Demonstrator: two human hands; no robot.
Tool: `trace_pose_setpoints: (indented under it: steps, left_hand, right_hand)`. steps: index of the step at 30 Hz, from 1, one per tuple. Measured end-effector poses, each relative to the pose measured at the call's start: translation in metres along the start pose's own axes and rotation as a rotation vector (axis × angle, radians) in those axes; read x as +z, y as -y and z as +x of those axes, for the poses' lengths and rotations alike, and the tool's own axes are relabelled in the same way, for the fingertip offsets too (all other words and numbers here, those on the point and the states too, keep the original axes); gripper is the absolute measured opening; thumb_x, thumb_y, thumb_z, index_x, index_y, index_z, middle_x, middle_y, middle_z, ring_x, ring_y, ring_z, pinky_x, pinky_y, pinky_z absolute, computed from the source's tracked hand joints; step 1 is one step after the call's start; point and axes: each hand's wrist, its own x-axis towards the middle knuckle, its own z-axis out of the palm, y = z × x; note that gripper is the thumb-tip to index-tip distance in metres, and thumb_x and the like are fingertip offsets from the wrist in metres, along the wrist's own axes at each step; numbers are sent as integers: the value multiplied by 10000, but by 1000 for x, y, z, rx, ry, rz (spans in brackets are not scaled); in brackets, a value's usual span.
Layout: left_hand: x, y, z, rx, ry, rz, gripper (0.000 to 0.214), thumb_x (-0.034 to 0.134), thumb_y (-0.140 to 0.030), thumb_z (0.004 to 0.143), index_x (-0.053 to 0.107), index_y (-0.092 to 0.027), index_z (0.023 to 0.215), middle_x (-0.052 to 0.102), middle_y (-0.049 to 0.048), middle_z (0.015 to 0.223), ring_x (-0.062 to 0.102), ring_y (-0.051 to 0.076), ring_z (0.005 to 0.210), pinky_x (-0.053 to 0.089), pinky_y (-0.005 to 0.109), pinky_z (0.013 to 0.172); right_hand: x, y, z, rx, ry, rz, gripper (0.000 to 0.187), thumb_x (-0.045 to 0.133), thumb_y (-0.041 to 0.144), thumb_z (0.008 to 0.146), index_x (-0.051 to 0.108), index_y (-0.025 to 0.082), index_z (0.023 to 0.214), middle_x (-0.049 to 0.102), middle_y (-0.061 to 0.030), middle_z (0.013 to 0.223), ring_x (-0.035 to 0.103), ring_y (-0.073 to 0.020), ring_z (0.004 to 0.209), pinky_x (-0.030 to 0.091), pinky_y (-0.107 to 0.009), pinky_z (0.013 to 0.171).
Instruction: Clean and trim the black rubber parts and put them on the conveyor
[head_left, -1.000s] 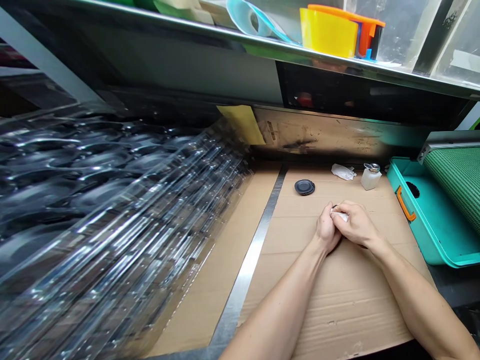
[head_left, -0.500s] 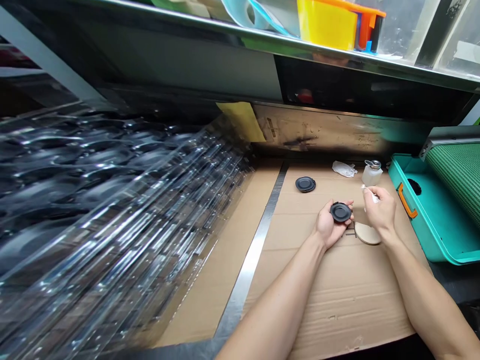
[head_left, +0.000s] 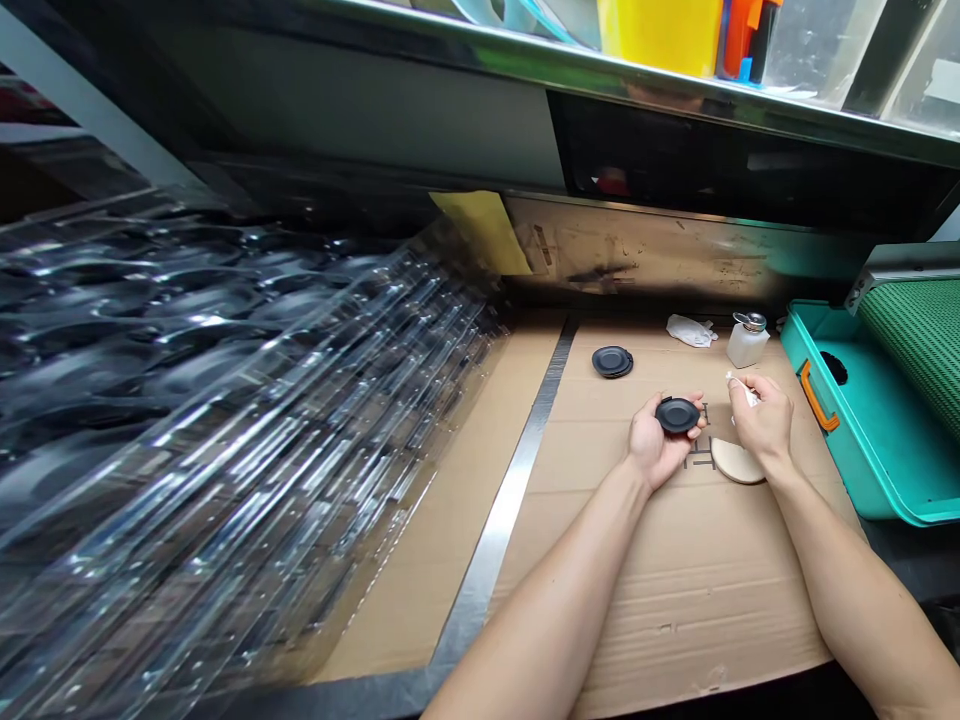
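Bright at 1 o'clock, dark at 11 o'clock.
The clear trays (head_left: 262, 420) near 9 o'clock look smeary, stretched and full of glare; the metal strip (head_left: 514, 480) shines near 6 o'clock.

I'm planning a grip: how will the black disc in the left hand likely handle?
The black disc is probably stiff, showing no sag in the left hand; likely light, since it looks thin; and perhaps slightly slippery, as its face looks smooth.

Both forearms (head_left: 551, 590), hands (head_left: 769, 430) and visible fingers (head_left: 765, 386) are bare.
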Motion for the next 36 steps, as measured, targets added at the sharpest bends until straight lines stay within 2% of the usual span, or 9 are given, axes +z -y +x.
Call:
trace_pose_setpoints:
  steps: [3, 7, 12, 15, 21, 24, 28, 32, 36]
  left_hand:
    - [1, 1, 0, 2, 3, 8, 510, 289, -402, 1005, 683, -78, 1000, 637, 147, 778, 558, 193, 611, 374, 274, 466]
    - [1, 10, 2, 35, 20, 49, 509, 311, -440, 1017, 681, -109, 906, 650, 125, 773, 579, 184, 614, 431, 282, 519]
    - [0, 16, 1, 160, -62, 108, 486, 360, -407, 1019, 696, -125, 810, 693, 106, 781, 673, 221, 786, 536, 338, 777]
    - [1, 15, 0, 153, -73, 156, 546, 310, -419, 1024, 728, -98, 882, 711, 118, 790, 688, 234, 808, 542, 351, 791]
    - [1, 18, 3, 180, -107, 137, 445, 356, -355, 1037, 665, -131, 808, 683, 59, 734, 651, 162, 688, 524, 272, 703]
    - [1, 19, 3, 193, -116, 91, 424, 381, -341, 1034, 632, -146, 754, 665, 42, 711, 640, 144, 669, 519, 248, 700]
    - [1, 18, 3, 165, -110, 113, 447, 361, -352, 1040, 637, -139, 760, 663, 46, 705, 631, 141, 647, 522, 252, 700]
    - [0, 20, 4, 195, -116, 115, 424, 389, -348, 1028, 623, -147, 738, 664, 37, 698, 641, 134, 670, 520, 238, 707]
    - [-3, 24, 5, 252, -126, 234, 353, 536, -428, 952, 663, -135, 800, 679, 39, 712, 661, 167, 730, 528, 267, 736]
  right_hand:
    - [-3, 6, 0, 3, 37, 51, 224, 595, 362, 894, 745, 199, 865, 693, -52, 860, 636, -196, 817, 471, -304, 788]
    - [2, 25, -14, -56, 246, 157, 209, 617, 359, 900, 766, 213, 909, 662, -48, 899, 640, -177, 832, 490, -278, 771]
    - [6, 42, -32, -249, 495, 137, 175, 582, 229, 908, 753, 233, 942, 663, -33, 901, 630, -169, 854, 485, -278, 811]
    - [-4, 36, -27, -351, 627, 86, 170, 575, 192, 905, 739, 236, 898, 671, -30, 938, 627, -168, 866, 478, -277, 813]
    - [1, 24, -16, -279, 423, -64, 213, 517, 238, 967, 724, 209, 1007, 632, -52, 924, 609, -171, 854, 465, -266, 794]
    - [8, 26, -18, -316, 498, -23, 183, 540, 256, 964, 718, 218, 983, 631, -38, 912, 608, -160, 843, 465, -249, 791]
    - [7, 28, -19, -251, 434, -102, 183, 537, 238, 957, 717, 208, 966, 627, -44, 903, 605, -170, 838, 460, -263, 784]
    - [3, 30, -20, -245, 461, -141, 169, 545, 236, 950, 708, 212, 984, 644, -49, 927, 615, -178, 874, 456, -264, 804]
    - [1, 32, -20, -264, 538, -169, 144, 548, 205, 927, 692, 209, 933, 657, -47, 950, 619, -174, 889, 447, -251, 809]
